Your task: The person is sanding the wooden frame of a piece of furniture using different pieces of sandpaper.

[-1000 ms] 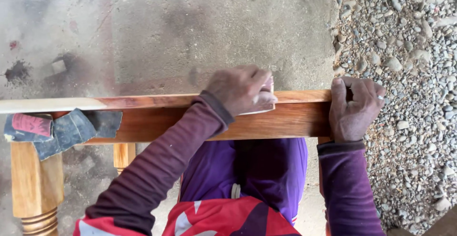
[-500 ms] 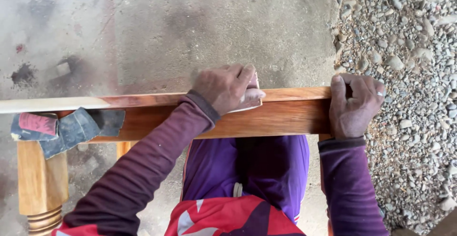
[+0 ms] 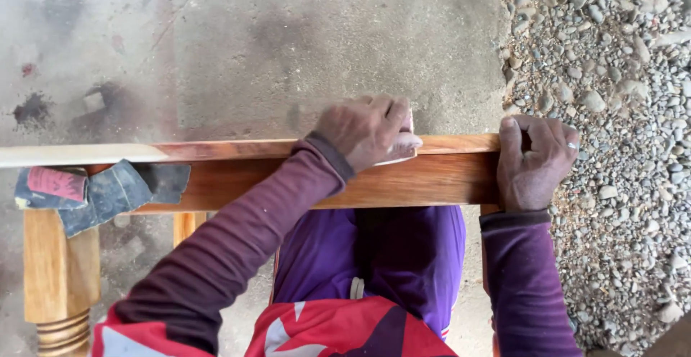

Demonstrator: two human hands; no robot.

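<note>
Landmark: the wooden rail (image 3: 288, 177), a long orange-brown board running left to right in front of my body, its top edge facing up at me.

Left hand: my left hand (image 3: 363, 130) lies flat on the rail's top edge, a little right of its middle, fingers curled down and closed over a small pale piece of sandpaper (image 3: 404, 148) that peeks out under my fingertips.

Right hand: my right hand (image 3: 533, 163) wraps the rail's right end, fingers hooked over the far side, thumb on the near face, clamped tight on the wood and nothing else.

Long axis: the rail runs across me, so the paper's travel lies along it, left or right of my left hand.

Nearer hand: the left hand is the one on the paper; the right sits just beside it toward the rail's end, apart but near.

Open room: rightward the top edge is short and ends at my right hand; leftward it runs long and bare, paling toward the far left.

Edges: beyond the rail is concrete floor (image 3: 252, 40); past its right end, gravel (image 3: 619, 76).

Near the rail's left part: spare sandpaper sheets (image 3: 101, 191), dark with one red, draped on the near face above a turned leg (image 3: 61, 285).
</note>
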